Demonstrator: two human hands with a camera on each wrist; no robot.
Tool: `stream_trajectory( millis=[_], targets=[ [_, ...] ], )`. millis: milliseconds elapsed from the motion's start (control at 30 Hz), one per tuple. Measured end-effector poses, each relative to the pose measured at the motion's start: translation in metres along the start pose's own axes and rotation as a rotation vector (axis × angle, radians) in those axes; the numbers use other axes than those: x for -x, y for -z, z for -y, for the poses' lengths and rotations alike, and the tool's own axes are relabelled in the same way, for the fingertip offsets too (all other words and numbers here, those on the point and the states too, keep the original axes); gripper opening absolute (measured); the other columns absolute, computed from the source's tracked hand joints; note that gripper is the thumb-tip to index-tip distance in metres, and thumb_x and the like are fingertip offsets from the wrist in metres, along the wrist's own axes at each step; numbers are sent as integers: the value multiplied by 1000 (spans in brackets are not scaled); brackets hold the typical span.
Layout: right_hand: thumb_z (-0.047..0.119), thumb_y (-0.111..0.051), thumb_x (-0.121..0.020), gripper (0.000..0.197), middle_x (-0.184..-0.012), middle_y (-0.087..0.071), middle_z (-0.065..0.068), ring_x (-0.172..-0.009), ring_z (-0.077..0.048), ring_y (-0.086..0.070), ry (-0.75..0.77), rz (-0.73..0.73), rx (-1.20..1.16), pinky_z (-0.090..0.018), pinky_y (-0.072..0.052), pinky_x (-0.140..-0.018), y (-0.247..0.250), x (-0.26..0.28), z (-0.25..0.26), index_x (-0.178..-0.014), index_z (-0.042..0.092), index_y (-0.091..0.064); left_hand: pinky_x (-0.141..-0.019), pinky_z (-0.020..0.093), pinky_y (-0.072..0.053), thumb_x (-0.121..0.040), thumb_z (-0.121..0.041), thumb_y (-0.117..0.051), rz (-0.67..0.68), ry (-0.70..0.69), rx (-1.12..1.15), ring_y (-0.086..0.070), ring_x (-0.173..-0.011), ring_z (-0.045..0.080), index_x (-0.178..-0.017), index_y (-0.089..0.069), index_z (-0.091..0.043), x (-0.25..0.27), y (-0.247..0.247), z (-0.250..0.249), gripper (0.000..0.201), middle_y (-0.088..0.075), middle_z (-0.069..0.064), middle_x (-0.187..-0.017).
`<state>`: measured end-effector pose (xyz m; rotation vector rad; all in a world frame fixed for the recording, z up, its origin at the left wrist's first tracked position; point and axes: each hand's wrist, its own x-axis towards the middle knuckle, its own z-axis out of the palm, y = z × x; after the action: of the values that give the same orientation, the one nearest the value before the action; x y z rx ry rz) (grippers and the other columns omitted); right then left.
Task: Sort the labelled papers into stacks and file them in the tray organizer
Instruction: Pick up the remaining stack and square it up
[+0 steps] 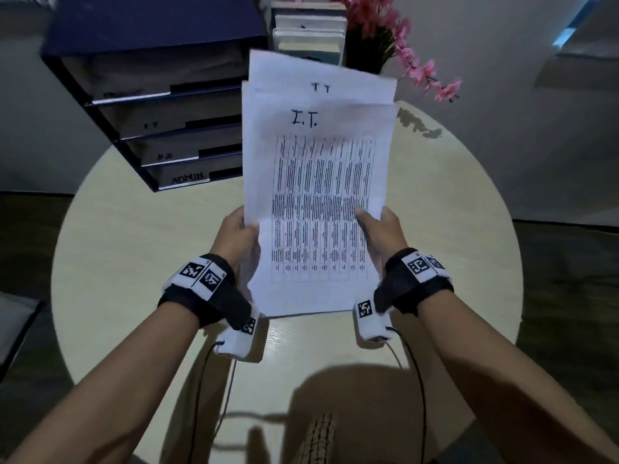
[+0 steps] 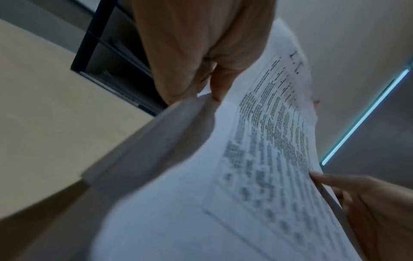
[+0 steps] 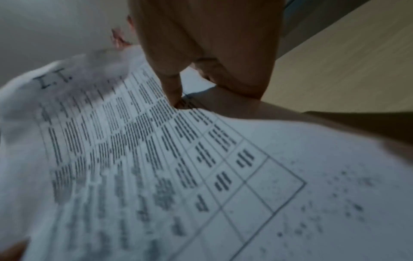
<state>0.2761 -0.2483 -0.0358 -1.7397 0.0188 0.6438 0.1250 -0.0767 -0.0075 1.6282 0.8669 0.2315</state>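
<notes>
I hold a stack of white papers (image 1: 318, 182) above the round table, the top sheet marked "I.T." over a printed table. My left hand (image 1: 239, 234) grips the stack's left edge, thumb on top. My right hand (image 1: 378, 229) grips the right edge, thumb pressed on the print. The sheets behind stick out higher, slightly fanned. The same stack (image 2: 234, 176) shows under the left hand (image 2: 201, 70) in the left wrist view. The right wrist view shows the stack (image 3: 156, 159) and the right hand (image 3: 201, 61). The dark tray organizer (image 1: 150, 105) stands at the back left, its bottom tray labelled "ADMIN".
The round pale table (image 1: 134, 262) lies under the papers. Behind the stack stand several books (image 1: 308, 31) and a pot of pink flowers (image 1: 395, 38). A dark floor surrounds the table. Cables hang from both wrist cameras.
</notes>
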Motion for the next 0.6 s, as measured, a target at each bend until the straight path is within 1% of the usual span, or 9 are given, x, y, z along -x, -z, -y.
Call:
stream_trajectory(
  millis=[67, 100, 167, 200, 233, 300, 400, 500, 600],
  targets=[
    [9, -50, -92, 15, -94, -59, -2, -83, -15, -55, 161, -18, -77, -16, -46, -74, -9, 15, 26, -105, 5, -57, -92, 27, -42, -93, 2, -39, -80, -103, 97, -53, -105, 16, -128, -51, -9, 0, 7, -20, 38, -58, 5, -117],
    [6, -47, -93, 12, -92, -59, -1, -81, -13, -54, 261, -47, -79, -14, -45, -70, -14, 23, 44, -102, 9, -56, -90, 24, -45, -94, -1, -40, -107, -154, 137, -56, -102, 13, -125, -53, -12, 1, 11, -33, 35, -60, 1, -113],
    [5, -45, -94, 13, -93, -59, 0, -81, -9, -55, 477, -97, -51, -14, -45, -69, -24, 43, 75, -100, 14, -53, -84, 15, -48, -95, -3, -40, -153, -266, 211, -59, -94, 2, -116, -53, -21, 4, 20, -58, 30, -62, -10, -104],
    [5, -44, -95, 13, -92, -58, 3, -80, -4, -55, 570, -116, -61, -11, -45, -69, -28, 53, 87, -101, 14, -52, -83, 12, -47, -95, -3, -40, -178, -323, 253, -58, -92, -2, -113, -52, -22, 5, 24, -68, 29, -61, -13, -101],
    [5, -44, -95, 12, -90, -57, 7, -78, 4, -54, 641, -130, -85, -7, -45, -69, -32, 60, 96, -102, 12, -51, -83, 13, -48, -95, -2, -39, -206, -371, 289, -58, -90, -3, -110, -51, -22, 7, 30, -77, 28, -61, -13, -99],
    [7, -43, -96, 13, -87, -54, 13, -75, 12, -51, 739, -167, -108, -8, -44, -71, -37, 72, 104, -106, 6, -51, -81, 15, -49, -96, -4, -40, -246, -434, 343, -61, -85, -4, -104, -53, -22, 11, 42, -85, 23, -61, -12, -97],
    [7, -44, -95, 9, -84, -49, 15, -69, 17, -47, 765, -166, -109, -3, -38, -67, -45, 85, 95, -104, 7, -45, -79, 15, -50, -94, -16, -50, -255, -455, 342, -62, -87, -7, -108, -54, -21, 14, 57, -76, 15, -63, -11, -100],
    [9, -52, -91, 21, -93, -53, 16, -75, 19, -52, 701, -124, -147, -4, -43, -70, -54, 95, 74, -107, 15, -40, -76, 13, -51, -91, -18, -56, -258, -417, 365, -64, -86, -9, -116, -52, -12, 18, 62, -59, 27, -64, -8, -103],
    [5, -54, -90, 27, -95, -54, 17, -77, 21, -55, 619, -120, -181, -3, -44, -72, -66, 95, 57, -109, 18, -39, -78, 13, -52, -90, -16, -56, -265, -346, 403, -63, -81, -12, -122, -50, -6, 15, 60, -46, 34, -63, -4, -105]
  ],
)
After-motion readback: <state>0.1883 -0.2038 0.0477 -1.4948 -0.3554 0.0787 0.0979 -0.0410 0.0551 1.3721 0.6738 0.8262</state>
